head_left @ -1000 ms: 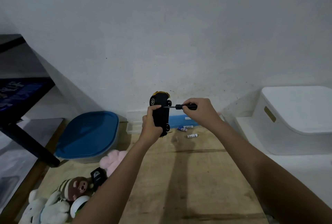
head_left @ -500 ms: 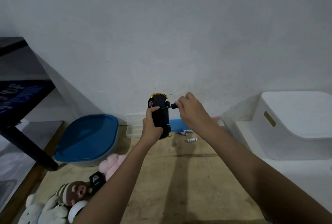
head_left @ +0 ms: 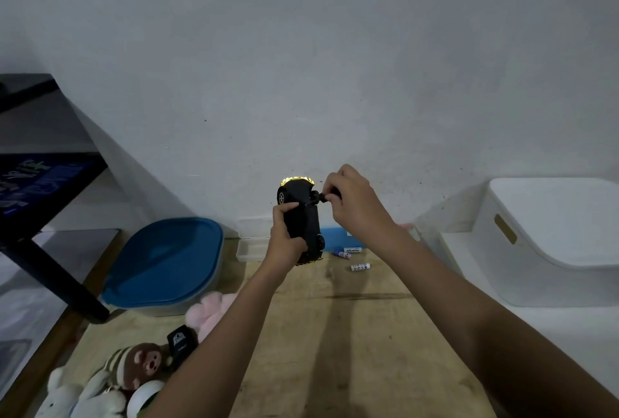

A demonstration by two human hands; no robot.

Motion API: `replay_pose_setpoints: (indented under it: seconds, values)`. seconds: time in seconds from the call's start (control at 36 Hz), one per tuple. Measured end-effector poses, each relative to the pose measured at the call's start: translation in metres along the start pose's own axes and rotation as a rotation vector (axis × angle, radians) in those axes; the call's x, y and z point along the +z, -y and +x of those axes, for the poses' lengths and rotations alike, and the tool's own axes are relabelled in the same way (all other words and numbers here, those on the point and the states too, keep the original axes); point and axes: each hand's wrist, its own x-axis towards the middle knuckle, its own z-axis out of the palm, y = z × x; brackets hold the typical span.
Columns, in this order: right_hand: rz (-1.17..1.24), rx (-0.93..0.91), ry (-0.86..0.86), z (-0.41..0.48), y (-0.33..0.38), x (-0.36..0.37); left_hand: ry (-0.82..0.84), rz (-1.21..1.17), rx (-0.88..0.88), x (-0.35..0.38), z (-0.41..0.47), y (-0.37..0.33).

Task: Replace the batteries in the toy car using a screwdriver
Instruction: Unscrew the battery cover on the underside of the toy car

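Fingers, left: I read the left hand (head_left: pixel 284 243) as wrapped round the lower half of the toy car (head_left: pixel 303 220), with the thumb laid across its dark underside. It is clamped on the car.
Fingers, right: the right hand (head_left: pixel 351 203) is curled tight round the handle of the screwdriver (head_left: pixel 322 197), just right of the left thumb. It is clamped on the tool.
Toy car: held up off the desk (head_left: pixel 351 334) and stood on end, underside towards me. The yellow-trimmed end sits above the left fingers and the other end pokes out below them.
Screwdriver: lies roughly level, its tip against the underside just above the left thumb. From here I cannot tell whether it sits in a screw.
Batteries: loose batteries (head_left: pixel 360 267) lie on the desk, below the right fingers and just right of the car's lower end.
Behind the left fingers: a clear plastic box (head_left: pixel 254 245) against the wall, partly hidden by the hand.
Left of the left fingers: a blue-lidded tub (head_left: pixel 164 263). Lower down, by the left forearm, are plush toys (head_left: pixel 144 360).
Right of the right fingers: a white bin (head_left: pixel 549 240), well apart.
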Motion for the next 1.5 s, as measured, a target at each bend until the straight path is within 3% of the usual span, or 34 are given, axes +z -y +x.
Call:
replay_pose_setpoints:
  seconds: [0.36,0.75,0.97,1.08,1.22,1.28,1.42,1.5]
  values:
    - [0.079,0.072,-0.061,-0.002,-0.005,-0.001,0.001,0.001,0.005,-0.001,0.005,-0.004]
    - [-0.172,-0.058,-0.021,0.001,0.007,0.006,-0.054,-0.050,-0.008,-0.003,0.003,-0.005]
    - [-0.018,-0.188,-0.043,-0.001,0.012,0.006,0.003,-0.084,0.023,-0.009,0.001,-0.006]
    - [0.094,-0.124,-0.069,-0.002,0.016,0.008,0.025,-0.083,0.015,-0.012,0.002,-0.009]
    - [-0.213,0.012,-0.032,0.003,0.022,0.006,-0.023,-0.075,-0.040,-0.010,0.003,-0.008]
    - [-0.230,0.012,-0.028,0.005,0.020,0.006,-0.025,-0.081,-0.052,-0.010,0.004,-0.006]
    - [-0.020,-0.132,0.046,0.011,0.017,0.004,-0.030,-0.059,-0.062,-0.010,0.004,-0.006]
    - [-0.022,-0.111,0.055,0.009,0.022,0.005,-0.026,-0.045,-0.048,-0.010,0.004,-0.008]
